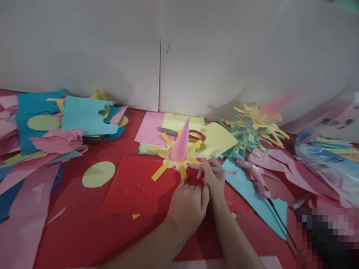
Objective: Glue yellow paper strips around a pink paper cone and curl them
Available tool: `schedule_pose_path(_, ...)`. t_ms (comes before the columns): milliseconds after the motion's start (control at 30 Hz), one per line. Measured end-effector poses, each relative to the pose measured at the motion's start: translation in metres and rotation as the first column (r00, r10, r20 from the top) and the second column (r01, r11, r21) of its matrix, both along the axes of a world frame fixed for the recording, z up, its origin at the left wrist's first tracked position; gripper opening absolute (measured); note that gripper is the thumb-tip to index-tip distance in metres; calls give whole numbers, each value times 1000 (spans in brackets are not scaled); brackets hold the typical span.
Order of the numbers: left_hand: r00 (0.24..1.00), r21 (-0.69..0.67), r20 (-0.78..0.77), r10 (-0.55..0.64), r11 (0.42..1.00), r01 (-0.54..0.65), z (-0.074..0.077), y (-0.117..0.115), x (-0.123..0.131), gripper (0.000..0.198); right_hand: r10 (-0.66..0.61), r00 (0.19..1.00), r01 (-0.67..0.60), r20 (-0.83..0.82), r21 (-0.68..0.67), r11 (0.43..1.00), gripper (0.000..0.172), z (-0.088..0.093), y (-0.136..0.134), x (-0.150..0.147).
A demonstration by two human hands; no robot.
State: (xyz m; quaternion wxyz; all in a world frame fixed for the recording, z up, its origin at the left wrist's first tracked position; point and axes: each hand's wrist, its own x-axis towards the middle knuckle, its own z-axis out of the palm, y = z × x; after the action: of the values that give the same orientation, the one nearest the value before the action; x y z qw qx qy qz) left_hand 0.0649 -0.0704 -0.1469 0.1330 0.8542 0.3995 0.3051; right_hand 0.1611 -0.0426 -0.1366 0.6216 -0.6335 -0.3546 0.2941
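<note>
A pink paper cone [181, 145] stands upright on a pale base ringed with yellow paper strips [159, 174], over a red sheet [131, 183]. My right hand [214, 181] is closed around a slim pale pen [217, 169], whose tip points left at the strips beside the cone. Lower and to the left, my left hand [187, 203] is curled, its fingertips at the end of the front yellow strip; its thumb lies near my right hand. Exactly how those fingertips grip the strip is partly hidden.
Red-handled scissors [196, 134] lie on paper sheets behind the cone. A pink glue gun [259, 179] with a black cord rests on blue paper [252, 198] at right. Another cone with strips [277, 102] stands behind it. Paper scraps [56, 140] and a pale oval [98, 174] lie left.
</note>
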Motion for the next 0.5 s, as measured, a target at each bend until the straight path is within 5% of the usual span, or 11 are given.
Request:
schedule_pose_path(333, 996, 33, 57, -71, 997, 69, 4, -2, -1, 42, -143, 974, 120, 178, 131, 984, 29, 4, 1, -1)
schedule_pose_path(500, 973, 108, 92, -210, 974, 200, 5, -4, -3, 41, -82, 977, 54, 198, 143, 988, 31, 2, -2, -5)
